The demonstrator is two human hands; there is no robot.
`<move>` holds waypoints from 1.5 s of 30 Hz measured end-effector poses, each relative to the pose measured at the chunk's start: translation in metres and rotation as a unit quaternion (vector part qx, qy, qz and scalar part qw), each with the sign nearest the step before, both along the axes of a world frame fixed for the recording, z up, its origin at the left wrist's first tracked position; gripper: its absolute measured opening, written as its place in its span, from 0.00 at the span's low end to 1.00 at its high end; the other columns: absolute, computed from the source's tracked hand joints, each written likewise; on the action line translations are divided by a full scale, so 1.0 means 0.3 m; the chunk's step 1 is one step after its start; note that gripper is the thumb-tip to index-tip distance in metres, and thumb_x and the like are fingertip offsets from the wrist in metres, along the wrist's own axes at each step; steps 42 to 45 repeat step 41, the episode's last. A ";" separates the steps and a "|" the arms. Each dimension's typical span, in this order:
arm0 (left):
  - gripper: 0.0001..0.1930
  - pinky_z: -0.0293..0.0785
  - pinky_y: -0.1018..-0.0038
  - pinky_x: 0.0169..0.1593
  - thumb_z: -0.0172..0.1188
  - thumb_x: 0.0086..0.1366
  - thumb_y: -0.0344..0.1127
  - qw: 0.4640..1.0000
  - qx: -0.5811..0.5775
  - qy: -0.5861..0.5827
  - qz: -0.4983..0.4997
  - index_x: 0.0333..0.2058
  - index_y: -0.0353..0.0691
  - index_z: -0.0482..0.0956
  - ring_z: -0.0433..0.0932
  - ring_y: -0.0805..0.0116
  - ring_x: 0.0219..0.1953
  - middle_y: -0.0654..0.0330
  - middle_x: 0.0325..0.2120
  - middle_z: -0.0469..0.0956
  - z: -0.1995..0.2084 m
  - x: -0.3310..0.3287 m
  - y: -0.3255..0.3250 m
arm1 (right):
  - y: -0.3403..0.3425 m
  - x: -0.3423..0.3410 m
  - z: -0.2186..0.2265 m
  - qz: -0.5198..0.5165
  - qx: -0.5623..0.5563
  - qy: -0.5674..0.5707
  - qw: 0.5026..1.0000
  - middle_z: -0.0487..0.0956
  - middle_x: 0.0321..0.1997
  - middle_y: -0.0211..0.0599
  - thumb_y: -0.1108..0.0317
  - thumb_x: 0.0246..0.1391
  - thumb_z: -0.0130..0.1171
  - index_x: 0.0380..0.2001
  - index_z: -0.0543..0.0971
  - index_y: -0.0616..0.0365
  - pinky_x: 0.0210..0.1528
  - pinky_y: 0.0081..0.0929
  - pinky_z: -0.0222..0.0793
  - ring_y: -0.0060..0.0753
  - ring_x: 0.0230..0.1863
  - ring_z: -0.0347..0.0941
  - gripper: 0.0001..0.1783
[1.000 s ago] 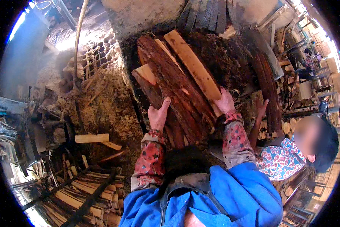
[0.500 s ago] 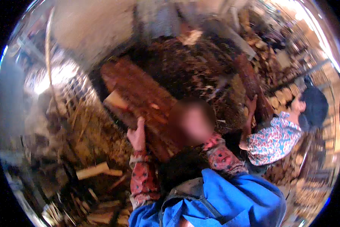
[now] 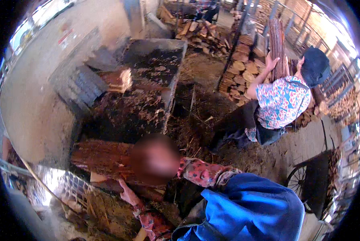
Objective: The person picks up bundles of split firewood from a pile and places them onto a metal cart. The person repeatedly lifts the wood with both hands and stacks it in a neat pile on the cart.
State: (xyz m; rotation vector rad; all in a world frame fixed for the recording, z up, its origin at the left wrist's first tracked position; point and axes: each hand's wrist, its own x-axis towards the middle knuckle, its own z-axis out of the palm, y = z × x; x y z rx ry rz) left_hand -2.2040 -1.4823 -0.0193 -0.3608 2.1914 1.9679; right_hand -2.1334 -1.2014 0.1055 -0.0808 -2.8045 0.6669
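Note:
A thick reddish-brown log with rough bark lies in front of me at the left. My left hand grips its near edge, the thumb on top and the other fingers partly hidden below. Over the log's right part is my right hand, but a blurred patch covers it and its fingers cannot be made out. Beside my left hand, a split piece of wood with a pale face sits against the log's near side.
Beyond the log, a dark bed littered with bark holds a cut wood block. At the right, a co-worker in a patterned shirt holds an upright log. Firewood stacks stand behind; a spoked wheel is at lower right.
My view has swung to the right, so the log now appears lower and further left, with both arms still at it. The co-worker's log has come upright, held higher and farther off.

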 end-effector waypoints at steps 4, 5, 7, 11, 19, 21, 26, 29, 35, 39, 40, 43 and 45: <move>0.37 0.66 0.59 0.56 0.57 0.62 0.59 0.981 -0.109 -0.127 0.096 0.57 0.29 0.69 0.71 0.56 0.49 0.46 0.52 0.73 0.241 0.023 0.208 | 0.013 -0.011 -0.058 -0.029 0.005 -0.037 0.999 0.66 0.53 0.47 0.44 0.46 0.63 0.47 0.74 0.66 0.53 0.47 0.60 0.49 0.56 0.61 0.36; 0.39 0.69 0.59 0.53 0.59 0.60 0.61 0.979 -0.111 -0.127 0.110 0.55 0.28 0.71 0.74 0.56 0.46 0.45 0.49 0.75 0.269 0.032 0.217 | 0.004 -0.009 -0.091 -0.031 0.009 -0.020 0.999 0.66 0.53 0.47 0.44 0.46 0.63 0.47 0.74 0.66 0.53 0.47 0.60 0.49 0.56 0.61 0.36; 0.38 0.70 0.59 0.52 0.60 0.59 0.61 0.994 -0.065 0.027 0.089 0.52 0.27 0.73 0.74 0.55 0.44 0.43 0.47 0.76 0.125 0.024 0.153 | -0.026 -0.028 -0.143 -0.026 -0.004 0.009 1.000 0.67 0.53 0.46 0.44 0.45 0.64 0.47 0.73 0.66 0.53 0.48 0.60 0.49 0.57 0.61 0.37; 0.42 0.72 0.58 0.49 0.61 0.56 0.64 0.985 -0.114 -0.049 0.123 0.44 0.19 0.76 0.75 0.51 0.43 0.39 0.44 0.76 0.114 -0.019 0.164 | -0.010 -0.054 -0.202 -0.027 0.023 0.019 0.999 0.67 0.51 0.45 0.43 0.45 0.63 0.44 0.75 0.62 0.51 0.46 0.60 0.47 0.55 0.62 0.34; 0.43 0.75 0.58 0.50 0.61 0.55 0.65 0.988 -0.091 0.089 0.089 0.46 0.20 0.75 0.77 0.50 0.42 0.40 0.44 0.76 0.231 0.039 0.214 | 0.001 -0.091 -0.199 -0.033 0.003 0.016 0.999 0.67 0.50 0.43 0.42 0.44 0.63 0.45 0.76 0.62 0.51 0.45 0.60 0.45 0.54 0.62 0.35; 0.40 0.75 0.58 0.51 0.60 0.57 0.63 0.991 -0.059 0.082 0.084 0.46 0.21 0.76 0.77 0.50 0.43 0.42 0.45 0.77 0.220 0.034 0.215 | 0.022 -0.067 -0.176 -0.037 0.040 0.071 0.996 0.70 0.46 0.41 0.47 0.48 0.61 0.42 0.77 0.63 0.49 0.42 0.63 0.43 0.48 0.66 0.30; 0.37 0.74 0.61 0.51 0.63 0.57 0.60 0.991 0.018 0.047 0.124 0.47 0.24 0.77 0.77 0.54 0.43 0.44 0.45 0.77 0.353 0.071 0.291 | 0.023 -0.061 -0.122 -0.038 0.006 0.031 0.999 0.69 0.48 0.42 0.44 0.46 0.62 0.40 0.78 0.63 0.53 0.44 0.60 0.47 0.53 0.64 0.31; 0.39 0.72 0.63 0.51 0.65 0.55 0.59 0.994 -0.012 0.017 0.111 0.48 0.22 0.76 0.76 0.56 0.46 0.45 0.47 0.77 0.316 0.015 0.256 | 0.054 -0.094 -0.081 -0.022 -0.009 0.060 0.998 0.71 0.46 0.45 0.47 0.43 0.64 0.40 0.77 0.64 0.53 0.46 0.63 0.50 0.51 0.66 0.31; 0.33 0.72 0.67 0.49 0.67 0.57 0.52 0.981 0.123 0.079 0.128 0.46 0.21 0.76 0.76 0.65 0.43 0.49 0.45 0.78 0.282 -0.022 0.285 | 0.129 -0.071 0.082 0.022 -0.079 0.123 0.989 0.72 0.48 0.47 0.58 0.43 0.68 0.42 0.76 0.66 0.55 0.39 0.66 0.51 0.51 0.68 0.26; 0.32 0.70 0.69 0.49 0.68 0.58 0.49 0.965 0.204 0.089 0.137 0.48 0.22 0.75 0.75 0.68 0.43 0.52 0.44 0.78 0.189 -0.008 0.263 | 0.103 -0.045 0.204 0.062 -0.110 0.089 0.988 0.71 0.50 0.46 0.64 0.44 0.68 0.43 0.76 0.68 0.52 0.36 0.69 0.49 0.50 0.70 0.25; 0.32 0.70 0.69 0.49 0.68 0.58 0.49 0.963 0.213 0.071 0.147 0.49 0.23 0.74 0.75 0.68 0.43 0.53 0.44 0.78 0.195 -0.002 0.275 | 0.108 -0.053 0.227 0.071 -0.100 0.065 0.990 0.71 0.50 0.46 0.63 0.48 0.67 0.45 0.75 0.68 0.53 0.35 0.69 0.47 0.51 0.70 0.24; 0.32 0.70 0.69 0.49 0.68 0.58 0.49 0.961 0.213 0.069 0.164 0.49 0.23 0.74 0.75 0.68 0.43 0.53 0.44 0.78 0.188 0.025 0.262 | 0.114 -0.057 0.252 0.087 -0.111 0.062 0.988 0.71 0.51 0.46 0.62 0.47 0.68 0.46 0.75 0.67 0.55 0.35 0.68 0.46 0.53 0.69 0.26; 0.32 0.70 0.69 0.49 0.68 0.58 0.49 0.961 0.213 0.069 0.164 0.49 0.23 0.74 0.75 0.68 0.43 0.53 0.44 0.78 0.188 0.025 0.262 | 0.114 -0.057 0.252 0.087 -0.111 0.062 0.988 0.71 0.51 0.46 0.62 0.47 0.68 0.46 0.75 0.67 0.55 0.35 0.68 0.46 0.53 0.69 0.26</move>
